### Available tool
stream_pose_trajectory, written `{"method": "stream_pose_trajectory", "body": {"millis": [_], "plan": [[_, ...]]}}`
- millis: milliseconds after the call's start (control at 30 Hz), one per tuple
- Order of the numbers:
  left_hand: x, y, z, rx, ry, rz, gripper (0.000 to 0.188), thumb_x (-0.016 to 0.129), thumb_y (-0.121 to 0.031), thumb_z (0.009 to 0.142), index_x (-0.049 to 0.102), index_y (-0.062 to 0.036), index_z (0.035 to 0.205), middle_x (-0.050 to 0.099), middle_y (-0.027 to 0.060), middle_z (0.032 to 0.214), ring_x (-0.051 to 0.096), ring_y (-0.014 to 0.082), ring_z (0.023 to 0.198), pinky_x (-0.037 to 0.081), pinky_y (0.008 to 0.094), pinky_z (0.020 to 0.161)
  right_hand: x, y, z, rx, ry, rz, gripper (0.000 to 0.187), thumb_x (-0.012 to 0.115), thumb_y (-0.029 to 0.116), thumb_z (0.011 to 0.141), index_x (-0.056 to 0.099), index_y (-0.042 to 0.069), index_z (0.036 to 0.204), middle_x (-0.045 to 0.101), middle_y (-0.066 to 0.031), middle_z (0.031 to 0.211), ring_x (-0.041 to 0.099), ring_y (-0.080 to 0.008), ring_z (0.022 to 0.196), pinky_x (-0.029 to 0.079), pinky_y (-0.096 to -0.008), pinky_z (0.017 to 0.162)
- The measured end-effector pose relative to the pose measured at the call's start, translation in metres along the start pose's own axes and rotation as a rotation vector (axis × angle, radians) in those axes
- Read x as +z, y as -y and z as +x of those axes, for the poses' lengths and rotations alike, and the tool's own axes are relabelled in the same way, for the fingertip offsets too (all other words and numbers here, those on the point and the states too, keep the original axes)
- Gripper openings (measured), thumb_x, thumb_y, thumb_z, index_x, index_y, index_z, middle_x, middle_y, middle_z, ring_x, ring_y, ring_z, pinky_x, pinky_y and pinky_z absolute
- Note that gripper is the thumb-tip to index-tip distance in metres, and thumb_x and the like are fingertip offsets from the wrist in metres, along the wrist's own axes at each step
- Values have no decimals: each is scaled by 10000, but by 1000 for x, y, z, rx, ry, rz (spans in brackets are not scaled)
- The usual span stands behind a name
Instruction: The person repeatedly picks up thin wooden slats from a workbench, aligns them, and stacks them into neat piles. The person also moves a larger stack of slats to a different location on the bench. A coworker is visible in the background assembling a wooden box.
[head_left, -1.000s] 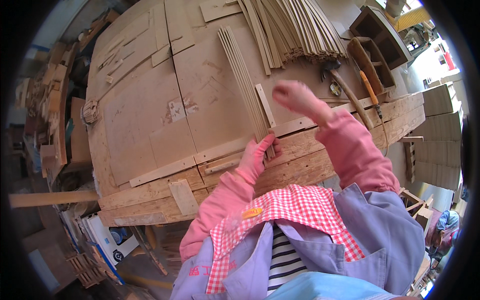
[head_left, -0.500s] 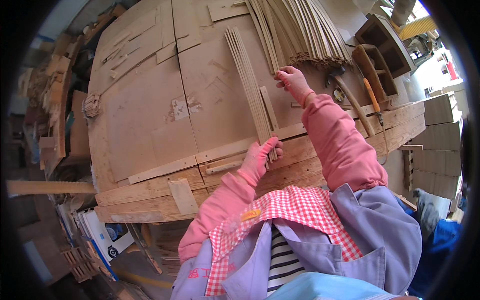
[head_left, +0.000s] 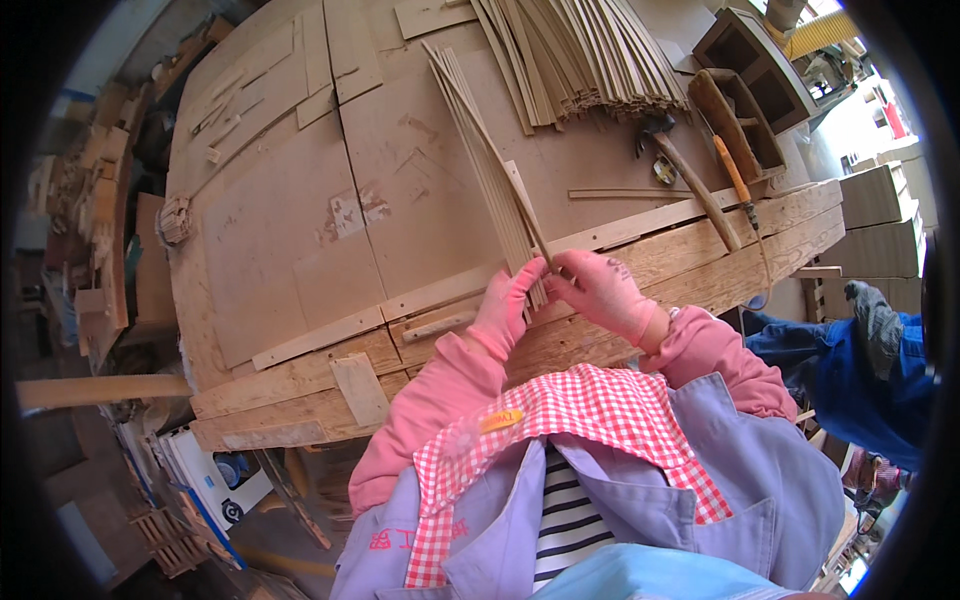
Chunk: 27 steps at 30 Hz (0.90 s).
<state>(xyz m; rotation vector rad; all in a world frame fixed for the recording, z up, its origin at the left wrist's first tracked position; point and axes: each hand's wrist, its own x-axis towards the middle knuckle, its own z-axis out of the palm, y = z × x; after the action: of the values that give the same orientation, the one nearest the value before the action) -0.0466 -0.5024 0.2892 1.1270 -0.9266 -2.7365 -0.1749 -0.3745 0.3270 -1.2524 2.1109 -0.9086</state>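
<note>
My left hand (head_left: 503,302), in a pink glove, is closed round the near ends of a bundle of thin wooden strips (head_left: 473,150) at the bench's front edge. My right hand (head_left: 608,293), also gloved in pink, pinches the near end of a single wooden strip (head_left: 497,160). That strip runs slantwise across the top of the bundle, its far end at the bundle's far left. Both hands are side by side, fingers nearly touching. Just right of the bundle lies a short wooden piece (head_left: 514,180), partly covered by the slanting strip.
A fanned pile of strips (head_left: 600,70) lies at the far right. Near it are a hammer (head_left: 690,175), a tape measure (head_left: 664,172), an orange-handled tool (head_left: 733,168) with a cord and a wooden tote (head_left: 745,115). Someone in blue clothing (head_left: 870,385) stands at the right.
My right hand has come back from the pile to beside my left hand, bringing one strip onto the bundle. A person in blue has come further into view at right.
</note>
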Motion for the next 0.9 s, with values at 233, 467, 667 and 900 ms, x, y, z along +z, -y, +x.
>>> {"method": "stream_pose_trajectory", "body": {"millis": [233,467,667,900], "plan": [[-11,7,6,122,153,-43,428,747,-368,928,618,-36,1164,693,71,996,692,173,831,612,337,773,-35,7,37,-145,533,-194,196,565,244,946,655,105,1051,702,-149,957,668,-422,894,543,-492,750],[-10,5,-3,54,19,22,394,759,-336,919,635,-15,1112,684,65,951,673,172,813,585,334,765,-36,-46,204,102,-84,-552,263,565,272,953,725,109,1084,681,-185,1186,670,-366,1076,536,-453,927],[-10,7,-3,74,10,8,363,750,-310,930,632,-13,1100,684,68,943,672,171,807,589,339,738,-17,-36,225,305,209,-640,381,581,334,949,689,80,1211,642,-201,1275,636,-382,1158,516,-458,981],[-8,3,-5,17,-9,-16,303,737,-277,946,629,-29,1083,684,64,929,668,159,791,585,337,684,-17,-36,188,343,35,-427,357,636,277,900,659,23,1150,660,-232,1228,648,-382,1136,520,-470,955]]}}
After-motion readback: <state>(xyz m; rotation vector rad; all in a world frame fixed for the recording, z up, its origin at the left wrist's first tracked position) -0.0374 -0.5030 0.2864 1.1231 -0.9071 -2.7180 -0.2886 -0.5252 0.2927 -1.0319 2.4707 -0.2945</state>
